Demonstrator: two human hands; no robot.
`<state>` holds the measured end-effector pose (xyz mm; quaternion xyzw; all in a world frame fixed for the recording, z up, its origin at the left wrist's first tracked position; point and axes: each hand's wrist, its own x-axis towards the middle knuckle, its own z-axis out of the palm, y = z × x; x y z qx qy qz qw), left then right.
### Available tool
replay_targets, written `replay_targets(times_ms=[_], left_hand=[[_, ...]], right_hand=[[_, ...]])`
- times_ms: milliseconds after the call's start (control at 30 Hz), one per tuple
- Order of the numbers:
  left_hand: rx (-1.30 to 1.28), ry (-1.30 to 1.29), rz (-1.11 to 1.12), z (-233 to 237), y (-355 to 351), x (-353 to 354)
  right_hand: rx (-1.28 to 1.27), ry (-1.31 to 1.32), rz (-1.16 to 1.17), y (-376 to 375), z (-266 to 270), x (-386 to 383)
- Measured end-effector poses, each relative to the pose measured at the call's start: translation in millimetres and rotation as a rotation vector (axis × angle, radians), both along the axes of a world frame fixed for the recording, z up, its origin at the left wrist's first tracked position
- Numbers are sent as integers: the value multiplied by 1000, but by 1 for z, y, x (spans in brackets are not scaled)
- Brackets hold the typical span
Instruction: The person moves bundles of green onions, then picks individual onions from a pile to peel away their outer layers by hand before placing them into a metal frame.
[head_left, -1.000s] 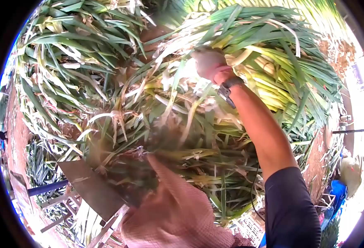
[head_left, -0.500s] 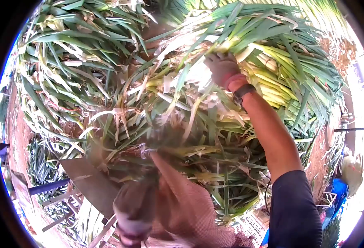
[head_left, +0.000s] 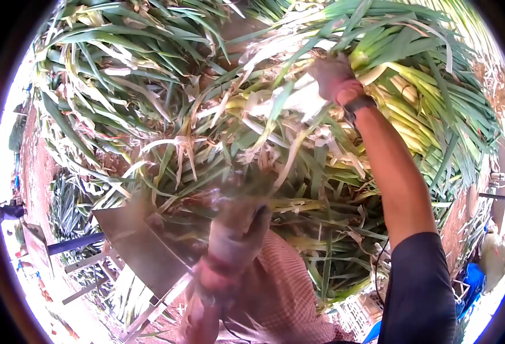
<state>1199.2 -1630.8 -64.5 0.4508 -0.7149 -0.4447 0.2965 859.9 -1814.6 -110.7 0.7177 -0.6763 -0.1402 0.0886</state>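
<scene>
My right hand (head_left: pixel 335 74), in a greyish glove with a pinkish cuff and a dark wristband above it, is at the upper right. Its fingers are curled round a leek (head_left: pixel 364 54) on the pile, green leaves fanning out beyond them. Pale, overexposed stalks lie just left of this hand. Lower in view is my left hand (head_left: pixel 235 235), also gloved and pink-cuffed, smeared by motion. It is above the checkered cloth (head_left: pixel 284 275) over my lap. A dark greenish blur lies just past its fingers; whether it grips anything cannot be made out.
A large heap of leeks with dry leaves (head_left: pixel 120 74) covers the upper left. Yellow-green stalks (head_left: pixel 404 117) lie stacked at right. A flat grey metal plate (head_left: pixel 137 246) on a frame stands at lower left. A pale plastic crate (head_left: pixel 358 315) and blue material (head_left: pixel 473 281) are lower right.
My left hand has moved up and to the right, over the cloth. My right hand appears slightly farther right and higher, still at the leek. The whole view has shifted a little.
</scene>
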Motion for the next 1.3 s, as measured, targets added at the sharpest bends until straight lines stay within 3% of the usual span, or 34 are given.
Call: replay_targets(times_ms=[100, 133, 167, 200, 267, 300, 333, 400, 433, 467, 500, 567, 633, 700, 733, 767, 833, 867, 967, 1000, 1033, 1067, 1100, 1167, 1200, 1300], left_hand=[[-80, 82, -16, -6, -14, -12], [-196, -22, -25, -7, -18, -20], [-314, -117, -39, -10, -21, -31], [-442, -280, -52, -18, -26, -43], [-364, -347, -121, -29, -20, -57], [-292, -359, -163, -46, -16, -58], [-296, -348, -179, -74, -13, -54], [-358, -126, -152, -126, -13, -42], [-169, 47, 53, -128, -20, -45], [119, 255, 83, -92, -26, -41], [406, 459, 114, -55, -34, -33], [111, 183, 232, -91, -47, 12], [-137, 25, 66, -67, -63, 50], [-60, -6, 252, -72, -58, 74], [375, 422, 381, -41, -60, 62], [-76, -1, 299, -66, -58, 84], [404, 389, 374, -20, -55, 72], [446, 449, 434, -30, -53, 79], [527, 453, 625, -43, -52, 91], [528, 454, 628, -45, -50, 92], [490, 424, 614, -45, -48, 93], [448, 396, 603, -41, -45, 88], [493, 474, 600, 0, -37, 56], [418, 392, 538, 0, -36, 65], [398, 443, 389, 11, -38, 61], [311, 486, 377, 39, -27, 24]], right_hand=[[179, -144, 96, 51, 15, 21], [232, -186, 166, 72, 4, 24], [158, -304, 352, 103, 10, 30], [158, -252, 404, 124, 8, 42], [79, -310, 524, 155, 23, 61], [-140, -371, 615, 160, 24, 68], [-134, -342, 608, 160, 36, 78], [-257, -341, 613, 152, 58, 82], [-378, -343, 636, 149, 68, 79], [-376, -336, 631, 147, 76, 75], [-535, -463, 605, 143, 83, 71], [-734, -632, 536, 136, 103, 51], [-682, -566, 328, 124, 91, 3], [-573, -506, -2, 99, 75, -47], [-581, -441, -114, 85, 64, -72], [-587, -375, -225, 73, 52, -93], [-591, -255, -294, 61, 27, -121], [-598, -134, -357, 54, 16, -132], [-515, -29, -342, 45, 9, -144], [-322, -59, -418, 44, 16, -147], [-321, -61, -415, 53, 15, -143], [-254, -12, -386, 67, 16, -136], [-193, 39, -347, 80, 24, -125], [-353, -263, -146, 122, 11, -114], [-303, -238, -195, 145, 12, -100], [-146, -295, -371, 219, 29, -62]])
